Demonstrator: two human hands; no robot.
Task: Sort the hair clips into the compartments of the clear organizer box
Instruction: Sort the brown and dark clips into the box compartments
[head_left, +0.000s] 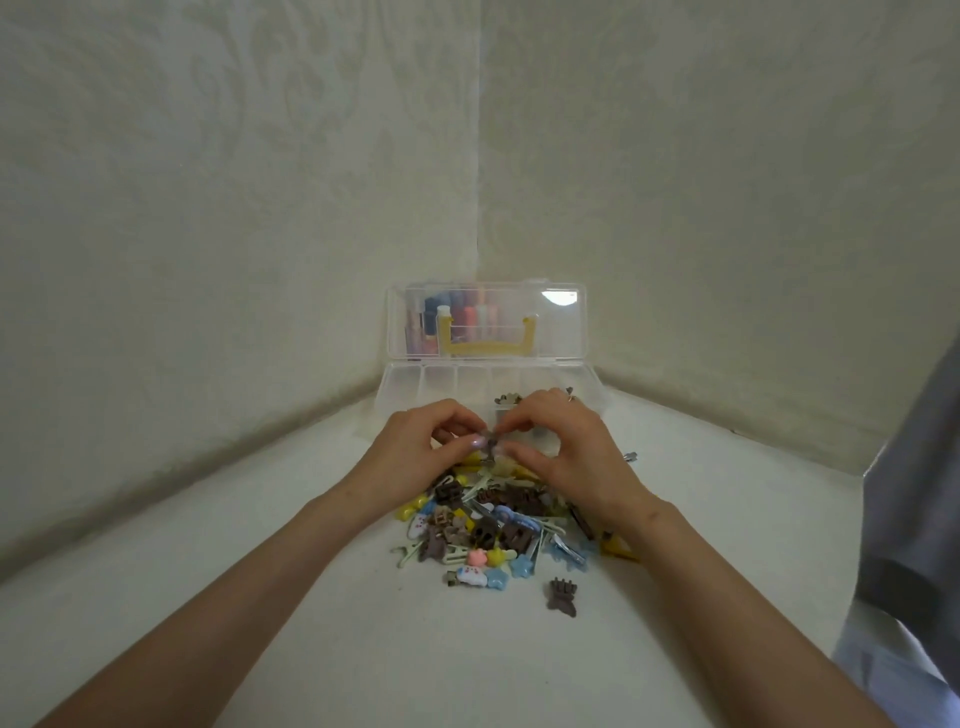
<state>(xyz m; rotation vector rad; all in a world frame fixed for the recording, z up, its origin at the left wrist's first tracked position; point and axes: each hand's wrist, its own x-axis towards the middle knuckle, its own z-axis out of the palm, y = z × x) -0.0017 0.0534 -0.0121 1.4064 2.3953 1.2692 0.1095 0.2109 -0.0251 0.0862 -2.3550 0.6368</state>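
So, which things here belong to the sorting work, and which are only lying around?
For the job: left hand and right hand, both pinching one small clip; pile of hair clips; lone brown claw clip; clear organizer box.
Lying about: grey cloth at the right; coloured items seen through the lid.

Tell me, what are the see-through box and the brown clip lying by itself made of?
The box looks like clear, glossy plastic: colourful things show through its lid, and glare sits on it. The brown clip is probably matte plastic, evenly dull brown with stubby teeth. The small clip that the left hand and right hand pinch is too blurred to tell.
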